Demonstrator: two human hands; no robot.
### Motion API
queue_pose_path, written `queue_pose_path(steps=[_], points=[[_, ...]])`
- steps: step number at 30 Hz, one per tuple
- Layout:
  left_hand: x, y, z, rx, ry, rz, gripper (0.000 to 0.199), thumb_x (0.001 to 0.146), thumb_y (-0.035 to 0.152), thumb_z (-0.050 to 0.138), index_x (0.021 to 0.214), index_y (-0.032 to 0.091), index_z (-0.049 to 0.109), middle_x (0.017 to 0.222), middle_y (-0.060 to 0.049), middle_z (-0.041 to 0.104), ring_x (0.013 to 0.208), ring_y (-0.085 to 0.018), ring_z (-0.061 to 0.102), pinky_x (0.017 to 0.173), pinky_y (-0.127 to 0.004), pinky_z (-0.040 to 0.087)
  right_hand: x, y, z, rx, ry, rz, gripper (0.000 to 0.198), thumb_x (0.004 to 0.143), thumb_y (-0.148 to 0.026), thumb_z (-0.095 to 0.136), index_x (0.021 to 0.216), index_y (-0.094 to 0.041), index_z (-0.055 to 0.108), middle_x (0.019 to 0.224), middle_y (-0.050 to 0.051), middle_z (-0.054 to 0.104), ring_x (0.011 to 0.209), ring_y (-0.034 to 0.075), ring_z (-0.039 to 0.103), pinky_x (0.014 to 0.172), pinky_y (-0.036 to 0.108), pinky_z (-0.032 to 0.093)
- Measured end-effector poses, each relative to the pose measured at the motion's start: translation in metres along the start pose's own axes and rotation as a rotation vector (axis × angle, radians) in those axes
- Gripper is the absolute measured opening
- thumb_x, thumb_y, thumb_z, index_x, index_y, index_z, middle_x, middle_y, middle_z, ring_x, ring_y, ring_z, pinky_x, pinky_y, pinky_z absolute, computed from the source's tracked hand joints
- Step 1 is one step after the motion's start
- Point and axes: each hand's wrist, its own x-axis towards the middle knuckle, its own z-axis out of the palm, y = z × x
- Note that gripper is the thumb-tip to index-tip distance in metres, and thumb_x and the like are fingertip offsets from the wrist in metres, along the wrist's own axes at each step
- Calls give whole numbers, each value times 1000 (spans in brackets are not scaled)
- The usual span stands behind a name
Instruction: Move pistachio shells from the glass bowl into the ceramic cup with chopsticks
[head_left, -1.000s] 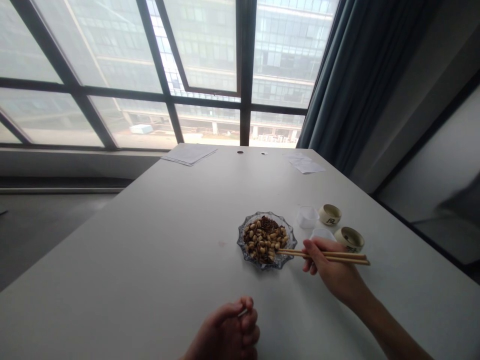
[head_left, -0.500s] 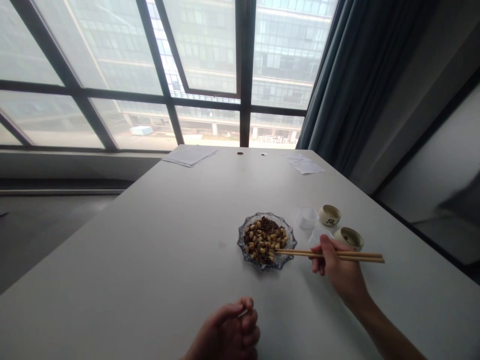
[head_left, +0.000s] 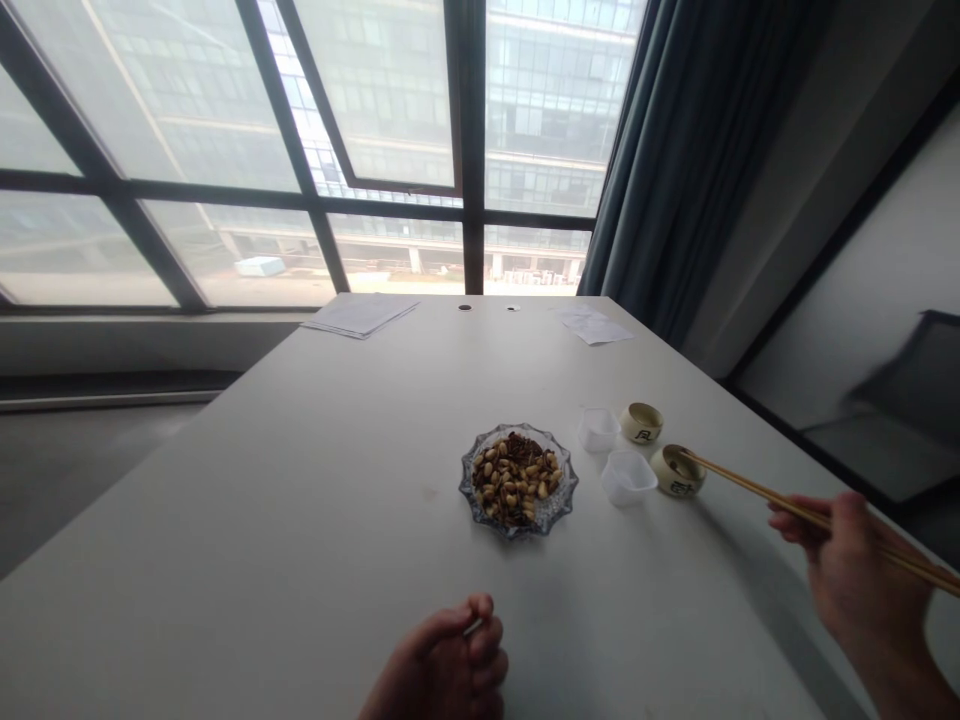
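My right hand (head_left: 862, 570) is closed around a pair of wooden chopsticks (head_left: 757, 490). Their tips reach into the nearer small cream cup (head_left: 680, 486), at its opening; whether they pinch anything is too small to tell. To the left, a scalloped glass dish (head_left: 555, 515) holds pistachios (head_left: 517, 485) mixed with small dark brown pieces. My left hand (head_left: 450, 660) rests near the table's front with fingers loosely curled, apart from the dish, and I make out nothing held in it.
Two clear plastic cups (head_left: 628, 478) stand between the dish and the cream cups. A second cream cup (head_left: 642, 424) with a dark character sits behind. Papers (head_left: 364, 314) lie at the far left of the white table (head_left: 300, 500), more sheets (head_left: 595, 325) at the far right.
My right hand has moved right, taking the chopstick tips from the pistachios in the glass dish to the nearer cream cup. My left hand keeps its curled pose. The view has shifted slightly.
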Motion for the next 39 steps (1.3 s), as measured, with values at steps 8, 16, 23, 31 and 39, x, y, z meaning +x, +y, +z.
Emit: queue_pose_path(steps=[8,16,23,31,39], points=[[0,2,-3,6,31,16,18,75,23,78,88,16,67,69,4,48,61,-10,43,58,-24,28,3,15,-17,-56,-96,84,38,76,-49,79,81,-13,71,67,11,75,59,22,76,62,24,64],[-4,-1,-1,-6,42,23,19,76,24,77,90,16,66,69,4,48,60,-10,41,58,-24,29,-11,-8,-16,-38,-86,-53,28,78,-43,80,82,-17,72,69,4,74,57,18,75,65,22,65],[-3,-2,0,24,43,31,20,77,26,76,90,17,63,69,5,45,60,-9,40,58,-24,26,-63,-29,52,-83,-585,-105,34,84,-48,76,87,-15,76,72,11,77,62,24,76,60,30,64],[-1,-1,0,44,13,31,19,77,26,77,90,17,67,69,4,48,61,-10,42,58,-24,26,-95,-19,116,-131,-1050,-20,37,92,-49,68,81,-15,75,67,8,76,59,19,72,58,27,59],[-1,-2,-2,23,-19,17,18,78,26,76,91,17,68,69,3,50,62,-11,43,59,-24,26,-91,-11,109,-117,-1016,11,38,92,-50,67,80,-14,74,65,9,75,54,18,71,54,25,58]])
